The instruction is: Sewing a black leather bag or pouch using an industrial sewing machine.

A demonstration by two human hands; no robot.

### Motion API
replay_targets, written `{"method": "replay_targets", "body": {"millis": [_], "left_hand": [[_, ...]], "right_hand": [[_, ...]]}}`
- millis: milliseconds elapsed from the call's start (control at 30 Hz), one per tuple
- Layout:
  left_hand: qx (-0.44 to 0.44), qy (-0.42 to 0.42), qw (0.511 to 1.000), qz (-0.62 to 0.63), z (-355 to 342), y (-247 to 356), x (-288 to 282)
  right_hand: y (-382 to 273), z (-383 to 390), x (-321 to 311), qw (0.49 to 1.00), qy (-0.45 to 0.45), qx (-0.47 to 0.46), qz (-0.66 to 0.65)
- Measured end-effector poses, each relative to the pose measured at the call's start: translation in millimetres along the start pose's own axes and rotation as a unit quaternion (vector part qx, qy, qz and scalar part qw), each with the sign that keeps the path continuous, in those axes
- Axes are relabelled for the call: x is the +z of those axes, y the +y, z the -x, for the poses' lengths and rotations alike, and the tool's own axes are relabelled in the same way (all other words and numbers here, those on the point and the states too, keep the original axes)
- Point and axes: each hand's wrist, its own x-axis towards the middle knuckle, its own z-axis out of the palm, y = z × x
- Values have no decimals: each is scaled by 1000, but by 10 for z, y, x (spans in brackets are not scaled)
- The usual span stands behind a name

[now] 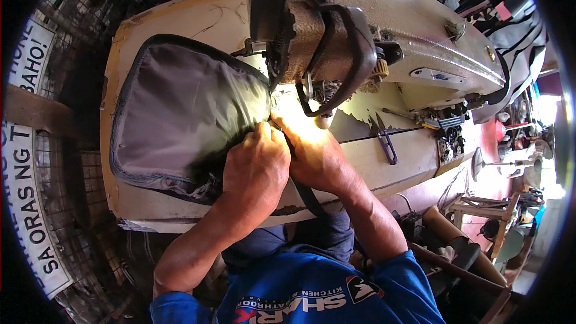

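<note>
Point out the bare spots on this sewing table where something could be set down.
Bare strip: the table behind the grey fabric panel, left of the sewing machine. Another: front right, between the right hand and thread snips. Crowded: at the needle, where the left hand presses too.

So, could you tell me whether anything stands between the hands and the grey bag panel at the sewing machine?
Nothing visible does: the left hand and right hand already press on the grey bag panel beside the sewing machine head.

shirt: blue, short sleeves | chest print: white and red | forearms: bare
</note>
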Motion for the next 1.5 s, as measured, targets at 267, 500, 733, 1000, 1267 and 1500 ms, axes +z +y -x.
{"method": "replay_targets", "body": {"millis": [267,500,733,1000,1267,1500], "left_hand": [[0,9,1000,-15,-36,30,16],[0,73,996,-60,280,110,-131],[71,149,958,233,1405,164,-132],[-45,103,993,40,771,-297,372],[33,161,972,166,-184,-1549,983],[-49,173,982,49,879,-1697,510]], "right_hand": [[58,-32,-43,999,-3,-44,-2],[-345,56,-356,972,-146,157,93],[-545,305,25,937,14,-282,203],[-504,211,-45,967,219,-122,35],[-515,490,74,980,184,-78,-21],[-498,652,176,959,59,-200,191]]}}
